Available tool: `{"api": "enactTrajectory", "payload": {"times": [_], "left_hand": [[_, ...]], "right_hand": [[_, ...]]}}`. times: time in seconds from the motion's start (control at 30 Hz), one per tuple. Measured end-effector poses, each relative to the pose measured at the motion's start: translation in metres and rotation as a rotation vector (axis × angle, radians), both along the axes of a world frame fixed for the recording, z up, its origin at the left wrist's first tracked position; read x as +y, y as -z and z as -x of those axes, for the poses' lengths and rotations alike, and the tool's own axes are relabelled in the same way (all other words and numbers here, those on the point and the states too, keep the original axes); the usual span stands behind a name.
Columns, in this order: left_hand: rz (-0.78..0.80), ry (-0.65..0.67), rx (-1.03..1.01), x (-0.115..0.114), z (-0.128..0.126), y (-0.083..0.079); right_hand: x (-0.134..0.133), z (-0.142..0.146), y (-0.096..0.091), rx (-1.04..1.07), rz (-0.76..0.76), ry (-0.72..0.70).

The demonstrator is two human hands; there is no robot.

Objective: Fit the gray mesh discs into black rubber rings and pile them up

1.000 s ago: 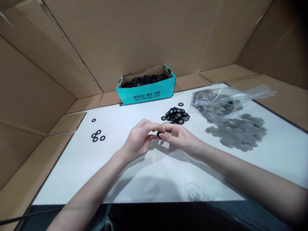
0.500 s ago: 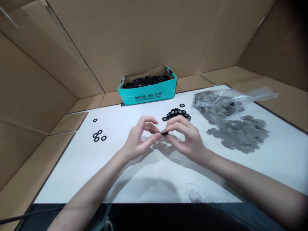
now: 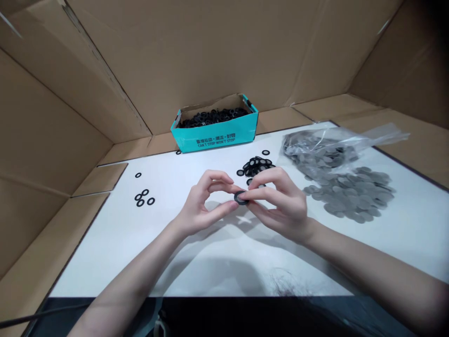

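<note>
Between both hands, above the white table, is a black ring (image 3: 241,198) with a grey disc inside it, its face tilted toward me. My left hand (image 3: 206,201) grips its left edge with thumb and forefinger. My right hand (image 3: 280,201) is closed on its right side, one fingertip lying over the face. Just beyond the right hand sits a pile of black rings with grey disc centres (image 3: 257,164), partly hidden by the fingers. Loose grey discs (image 3: 354,196) lie heaped to the right.
A turquoise box (image 3: 217,136) full of black rings stands at the back. Several bare black rings (image 3: 141,198) lie on the left of the white table (image 3: 115,243). Behind the loose discs is a clear plastic bag of discs (image 3: 319,147). Cardboard walls (image 3: 217,51) enclose the table.
The ring was nearly edge-on between my fingertips; now its face is turned toward me. My right hand has shifted slightly right, uncovering more of the ring pile.
</note>
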State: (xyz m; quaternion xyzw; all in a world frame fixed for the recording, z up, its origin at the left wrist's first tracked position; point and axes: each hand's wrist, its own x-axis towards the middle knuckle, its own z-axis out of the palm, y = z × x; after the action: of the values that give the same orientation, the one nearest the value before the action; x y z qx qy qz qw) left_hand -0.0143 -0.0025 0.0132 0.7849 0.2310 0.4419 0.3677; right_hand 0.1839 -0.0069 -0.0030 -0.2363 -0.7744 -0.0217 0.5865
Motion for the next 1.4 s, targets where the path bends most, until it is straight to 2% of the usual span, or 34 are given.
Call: {"api": "enactTrajectory", "payload": {"times": [0.43,1.13,1.4], "left_hand": [[0.119,0.099,0.035,0.0009,0.0032,-0.0007],[0.197,0.1,0.027,0.0004,0.0016,0.0002],[0.341,0.161,-0.053,0.0015,0.0025,0.0014]], "right_hand": [[0.0006,-0.001,-0.0028,-0.039,-0.016,-0.001],[0.001,-0.0003,-0.0002,-0.117,-0.021,0.016],[0.0028,0.0008,0.002,-0.122,-0.036,-0.006]]}}
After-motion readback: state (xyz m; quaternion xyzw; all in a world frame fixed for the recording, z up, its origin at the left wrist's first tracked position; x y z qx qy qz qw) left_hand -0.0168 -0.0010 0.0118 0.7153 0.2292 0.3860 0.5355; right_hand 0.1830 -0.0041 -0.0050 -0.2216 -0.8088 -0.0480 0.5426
